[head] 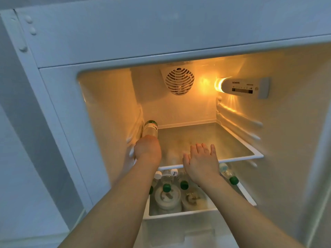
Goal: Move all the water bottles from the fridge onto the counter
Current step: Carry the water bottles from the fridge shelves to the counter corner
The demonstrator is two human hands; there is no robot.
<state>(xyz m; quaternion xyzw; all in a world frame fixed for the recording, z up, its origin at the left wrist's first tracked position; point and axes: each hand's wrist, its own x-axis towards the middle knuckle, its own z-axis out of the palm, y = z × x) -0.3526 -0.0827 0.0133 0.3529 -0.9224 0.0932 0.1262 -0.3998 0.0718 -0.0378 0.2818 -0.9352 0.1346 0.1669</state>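
Note:
In the open fridge, my left hand (147, 148) grips a clear water bottle (150, 129) lying on its side at the left of the top glass shelf (238, 149); its base points to the back wall. My right hand (201, 161) hovers flat over the shelf's front middle, fingers straight, holding nothing. On the shelf below lie several water bottles with green caps (167, 187) and white caps (174, 171), partly hidden by my arms. One more green-capped bottle (229, 173) lies at the right of that lower shelf.
A round fan grille (179, 81) sits on the back wall and a lit lamp and control unit (241, 86) on the right wall. Shelf rails (240, 120) line the right wall. A drawer (179, 214) with round shapes lies under the lower shelf.

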